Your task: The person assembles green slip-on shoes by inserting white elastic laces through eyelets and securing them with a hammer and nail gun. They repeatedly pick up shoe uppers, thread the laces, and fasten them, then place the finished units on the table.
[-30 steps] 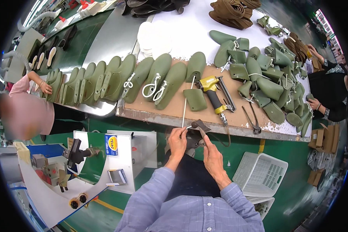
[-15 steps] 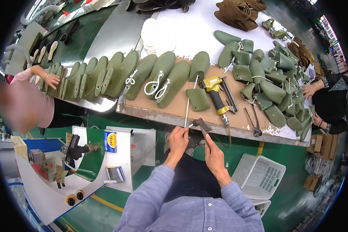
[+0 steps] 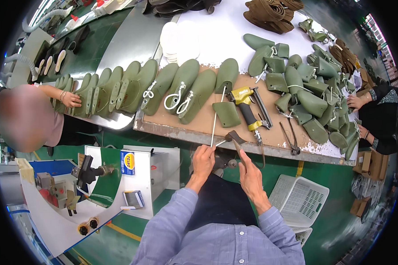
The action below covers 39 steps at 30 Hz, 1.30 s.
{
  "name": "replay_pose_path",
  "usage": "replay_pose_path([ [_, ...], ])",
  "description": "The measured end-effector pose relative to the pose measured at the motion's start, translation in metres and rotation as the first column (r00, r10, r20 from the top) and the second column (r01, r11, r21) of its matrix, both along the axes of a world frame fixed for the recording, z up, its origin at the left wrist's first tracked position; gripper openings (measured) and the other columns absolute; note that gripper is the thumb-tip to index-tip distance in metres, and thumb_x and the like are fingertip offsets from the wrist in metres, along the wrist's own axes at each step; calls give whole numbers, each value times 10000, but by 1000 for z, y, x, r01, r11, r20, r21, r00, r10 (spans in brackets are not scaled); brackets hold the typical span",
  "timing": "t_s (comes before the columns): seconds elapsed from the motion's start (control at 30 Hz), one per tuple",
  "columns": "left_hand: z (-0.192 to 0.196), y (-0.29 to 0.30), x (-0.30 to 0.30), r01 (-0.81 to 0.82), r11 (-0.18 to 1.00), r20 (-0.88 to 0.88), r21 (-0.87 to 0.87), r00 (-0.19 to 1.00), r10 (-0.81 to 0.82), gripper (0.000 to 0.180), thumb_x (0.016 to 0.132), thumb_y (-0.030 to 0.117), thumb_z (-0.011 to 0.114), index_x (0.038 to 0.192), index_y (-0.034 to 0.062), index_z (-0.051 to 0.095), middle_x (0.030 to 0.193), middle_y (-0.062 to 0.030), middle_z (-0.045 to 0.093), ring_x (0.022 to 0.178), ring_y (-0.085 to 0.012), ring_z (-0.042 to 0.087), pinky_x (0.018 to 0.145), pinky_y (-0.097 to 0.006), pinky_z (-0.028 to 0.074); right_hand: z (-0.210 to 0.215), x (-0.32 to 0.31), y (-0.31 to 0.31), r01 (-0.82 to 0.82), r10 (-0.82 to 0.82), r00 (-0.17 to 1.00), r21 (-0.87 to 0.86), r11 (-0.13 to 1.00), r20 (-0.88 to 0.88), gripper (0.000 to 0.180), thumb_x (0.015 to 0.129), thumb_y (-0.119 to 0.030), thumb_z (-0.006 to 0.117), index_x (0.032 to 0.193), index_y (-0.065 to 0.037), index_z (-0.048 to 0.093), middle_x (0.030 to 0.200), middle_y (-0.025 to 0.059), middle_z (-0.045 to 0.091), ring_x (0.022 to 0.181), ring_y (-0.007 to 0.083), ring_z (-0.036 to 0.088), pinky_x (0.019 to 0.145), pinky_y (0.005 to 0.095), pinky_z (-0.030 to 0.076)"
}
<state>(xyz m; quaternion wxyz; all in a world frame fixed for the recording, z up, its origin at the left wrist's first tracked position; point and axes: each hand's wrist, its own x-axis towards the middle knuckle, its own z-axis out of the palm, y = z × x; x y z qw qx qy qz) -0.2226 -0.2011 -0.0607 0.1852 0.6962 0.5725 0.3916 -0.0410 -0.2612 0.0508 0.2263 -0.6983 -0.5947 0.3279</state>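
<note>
My left hand (image 3: 202, 162) is closed on the lower end of a white cord (image 3: 214, 123) at the table's front edge. A short metal rod (image 3: 220, 143) sticks out beside its fingertips; whether that hand grips it too I cannot tell. The cord runs up past a green heel block (image 3: 226, 114) to a green shoe last (image 3: 228, 76). My right hand (image 3: 250, 174) is wrapped round the handle of a hammer (image 3: 237, 137), whose dark head lies close to the rod. Several more lasts (image 3: 200, 95) stand in a row to the left, some with knotted white cords.
A yellow-and-black staple gun (image 3: 247, 106) and pincers (image 3: 292, 137) lie on the table board (image 3: 190, 128). Green lasts (image 3: 311, 104) are heaped at the right, near another person's hands (image 3: 358, 102). At the left, another person's hand (image 3: 70, 100) touches the row. A white crate (image 3: 296, 198) stands below.
The hammer's head has shifted slightly up and right, and my right hand has moved a little right and down. The person at the left has reached further right along the lasts.
</note>
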Motion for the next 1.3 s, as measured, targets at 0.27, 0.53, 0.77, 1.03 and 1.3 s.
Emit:
replay_pose_path([
  [0.27,-6,-1,3,-75,997,77,32,994,72,136,803,-32,781,898,51,730,854,-94,673,803,-303,660,701,-390,542,22,-12,7,-10,19,997,129,992,-72,522,989,-37,625,1486,-132,498,1248,250,666,1115,415,671,887,424,555],
  [0.53,-6,4,1,-49,996,68,80,997,43,139,792,-35,783,889,47,726,852,-95,665,800,-309,647,694,-396,535,9,-12,1,46,-40,994,59,997,-98,486,987,-63,629,1456,-159,549,1058,231,699,947,419,690,804,472,562],
  [0.77,-7,6,1,-21,993,27,114,999,18,125,787,-36,763,864,47,708,823,-77,631,777,-296,622,679,-409,513,-18,-15,-15,-10,9,995,16,1000,102,545,985,-95,637,1497,-208,488,955,200,685,861,418,676,744,494,552],
  [1.03,-7,6,-3,16,994,26,104,999,-19,118,796,-52,759,868,37,730,805,-84,627,767,-294,629,679,-400,523,10,-13,-4,73,-66,997,191,979,-45,449,1006,-50,609,1447,-89,537,1232,264,683,1121,345,702,913,411,560],
  [1.3,-5,5,-4,37,999,28,38,999,-38,69,825,-20,759,855,27,719,797,-102,614,753,-304,626,662,-413,516,-14,-12,-2,92,-82,995,202,975,-55,422,993,-80,622,1409,-112,559,1123,249,697,977,437,688,807,468,559],
])
